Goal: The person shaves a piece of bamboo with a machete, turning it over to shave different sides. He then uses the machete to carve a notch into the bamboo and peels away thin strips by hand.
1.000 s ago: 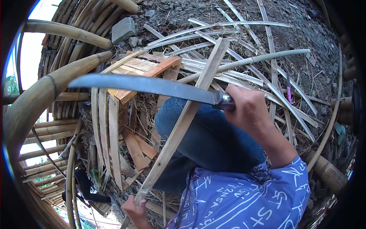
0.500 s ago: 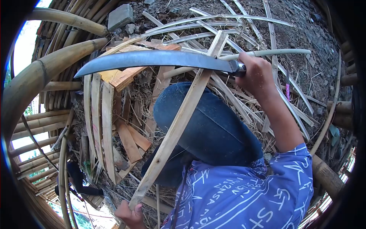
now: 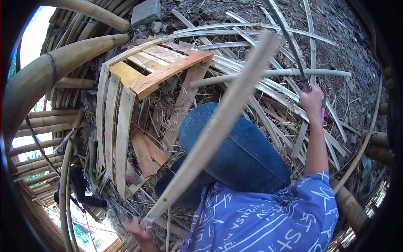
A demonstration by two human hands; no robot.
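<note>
Fingers of the right hand (image 3: 312,101) are wrapped tight around the handle of a long knife (image 3: 289,40), right of centre in the frame. Its blade shows edge-on as a thin dark line climbing from the fist toward the top edge. Fingers of the left hand (image 3: 140,233), at the bottom of the frame left of centre, are closed around the near end of a bamboo strip (image 3: 218,126).

That strip is the long thing between the two hands. Its long axis runs on a diagonal from the left fist at the lower left up to a blurred far end at the upper right, crossing over the raised knee in blue denim (image 3: 239,151). The upper end of the strip lies just left of the knife blade, apart from it, so the blade stands to the right of the strip and above its middle. The right hand is the nearer one to the strip's free upper end; the left holds only its lower end.

Behind the knee sits a small wooden stool (image 3: 163,69), and split bamboo slats (image 3: 252,33) litter the dirt across the upper half. Thick bamboo poles (image 3: 54,67) curve down the left side.
</note>
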